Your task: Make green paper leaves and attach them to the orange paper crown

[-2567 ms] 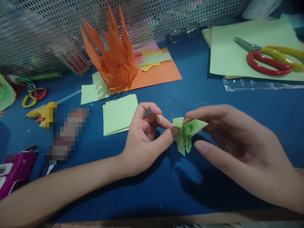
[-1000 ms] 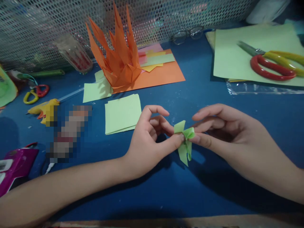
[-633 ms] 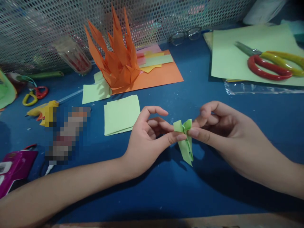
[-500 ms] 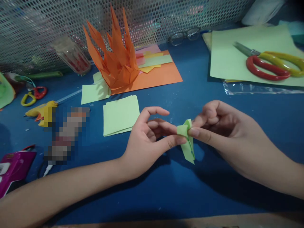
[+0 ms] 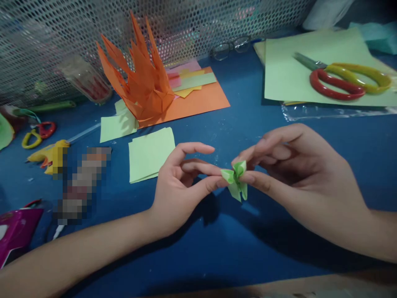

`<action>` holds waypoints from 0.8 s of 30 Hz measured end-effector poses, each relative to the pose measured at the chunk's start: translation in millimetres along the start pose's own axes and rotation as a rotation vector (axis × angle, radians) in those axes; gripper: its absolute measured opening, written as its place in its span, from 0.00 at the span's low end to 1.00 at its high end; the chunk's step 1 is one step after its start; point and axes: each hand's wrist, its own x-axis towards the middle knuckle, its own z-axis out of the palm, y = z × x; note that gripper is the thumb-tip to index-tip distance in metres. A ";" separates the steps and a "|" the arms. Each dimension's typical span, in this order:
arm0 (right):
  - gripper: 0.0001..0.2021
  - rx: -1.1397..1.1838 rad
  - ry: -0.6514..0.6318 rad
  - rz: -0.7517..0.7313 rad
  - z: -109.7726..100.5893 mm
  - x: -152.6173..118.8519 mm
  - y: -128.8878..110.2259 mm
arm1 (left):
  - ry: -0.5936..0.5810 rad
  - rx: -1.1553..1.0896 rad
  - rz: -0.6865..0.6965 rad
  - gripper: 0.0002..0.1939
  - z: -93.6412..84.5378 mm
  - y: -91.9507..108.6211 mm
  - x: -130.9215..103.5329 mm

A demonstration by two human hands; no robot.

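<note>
Pinched from both sides — left hand [image 5: 175,188] and right hand [image 5: 319,186] each clamp the one folded green paper [image 5: 235,191] above the blue table [image 5: 186,260]. Left flap [image 5: 228,175], flat-faced half a second ago, now shows its hollow; shaping looks further along. Count: two flaps, two scissors [image 5: 339,95], one glue gun [image 5: 51,153], one orange paper model [image 5: 149,89]

A blue counter [image 5: 192,260] fills the view. Behind it rises a grey perforated panel [image 5: 192,20]. The light is dim.
</note>
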 end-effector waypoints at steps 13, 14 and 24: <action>0.13 0.022 -0.038 0.147 -10.4 0.2 -7.0 | -0.163 0.069 0.122 0.12 3.9 -3.4 -2.5; 0.13 0.038 -0.051 0.160 -10.3 -0.1 -7.3 | -0.174 0.062 0.116 0.11 4.5 -3.2 -4.0; 0.17 0.138 -0.053 0.273 -2.6 6.1 1.2 | -0.119 -0.126 -0.184 0.18 1.2 0.8 -2.4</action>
